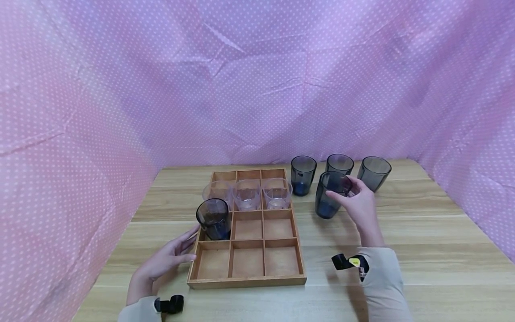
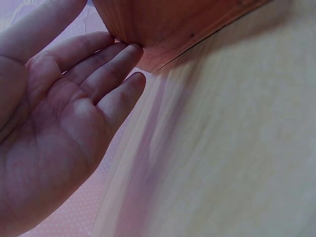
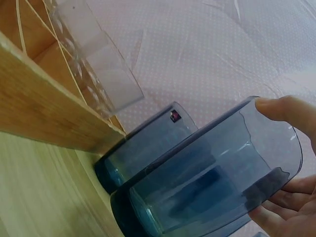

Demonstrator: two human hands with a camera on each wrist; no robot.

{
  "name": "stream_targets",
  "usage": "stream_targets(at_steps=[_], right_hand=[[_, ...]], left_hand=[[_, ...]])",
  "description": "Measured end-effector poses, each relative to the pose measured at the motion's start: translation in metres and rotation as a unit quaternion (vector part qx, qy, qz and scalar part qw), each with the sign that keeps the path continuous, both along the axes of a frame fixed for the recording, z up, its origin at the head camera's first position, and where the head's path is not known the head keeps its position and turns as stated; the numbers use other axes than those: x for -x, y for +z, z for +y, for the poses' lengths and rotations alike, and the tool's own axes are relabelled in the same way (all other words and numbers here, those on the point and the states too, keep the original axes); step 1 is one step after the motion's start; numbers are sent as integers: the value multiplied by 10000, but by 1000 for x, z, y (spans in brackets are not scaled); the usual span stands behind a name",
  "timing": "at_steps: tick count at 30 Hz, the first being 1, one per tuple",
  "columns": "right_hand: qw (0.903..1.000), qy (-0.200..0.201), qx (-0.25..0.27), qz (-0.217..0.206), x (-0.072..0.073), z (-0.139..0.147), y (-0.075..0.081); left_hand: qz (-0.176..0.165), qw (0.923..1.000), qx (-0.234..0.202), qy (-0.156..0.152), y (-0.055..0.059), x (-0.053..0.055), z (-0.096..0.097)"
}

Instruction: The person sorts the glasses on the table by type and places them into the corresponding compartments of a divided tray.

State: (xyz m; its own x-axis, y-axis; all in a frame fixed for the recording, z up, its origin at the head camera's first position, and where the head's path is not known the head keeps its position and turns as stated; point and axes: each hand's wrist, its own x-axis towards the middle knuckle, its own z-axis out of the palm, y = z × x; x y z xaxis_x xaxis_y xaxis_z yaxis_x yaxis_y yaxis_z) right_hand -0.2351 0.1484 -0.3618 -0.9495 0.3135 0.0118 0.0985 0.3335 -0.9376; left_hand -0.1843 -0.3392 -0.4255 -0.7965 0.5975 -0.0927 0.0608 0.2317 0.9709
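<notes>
My right hand (image 1: 360, 205) pinches a smoky dark drinking glass (image 1: 327, 201) near its rim, thumb on one side and fingers on the other. In the right wrist view this glass (image 3: 197, 182) overlaps another dark glass behind it. A divided wooden tray (image 1: 247, 282) lies left of it. My left hand (image 1: 170, 255) is at the tray's left side, its extended fingertips (image 2: 133, 52) against the outer wall in the left wrist view. Close to those fingers, a dark glass (image 1: 214, 219) stands in a left-column compartment. Three clear cups (image 1: 247, 195) stand in a row behind it.
Behind the held glass stand three more dark glasses, one beside the tray (image 1: 302, 176), one in the middle (image 1: 339, 162) and one at the right (image 1: 374, 172). A pink dotted cloth (image 1: 257, 89) hangs behind the wooden table (image 1: 434, 250).
</notes>
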Motion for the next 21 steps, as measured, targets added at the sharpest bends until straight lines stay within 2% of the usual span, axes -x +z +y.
stream_targets(at_steps=[6, 15, 21], right_hand=[[9995, 274, -128, 39, -1, -7, 2], [9989, 469, -82, -14, -3, -18, 7], [9977, 678, -76, 2, -5, -27, 10]], left_hand=[[-16, 9999, -140, -91, -1, 1, 0], [33, 10000, 4, 12, 1, 0, 1], [42, 9998, -141, -106, 1, 0, 0]])
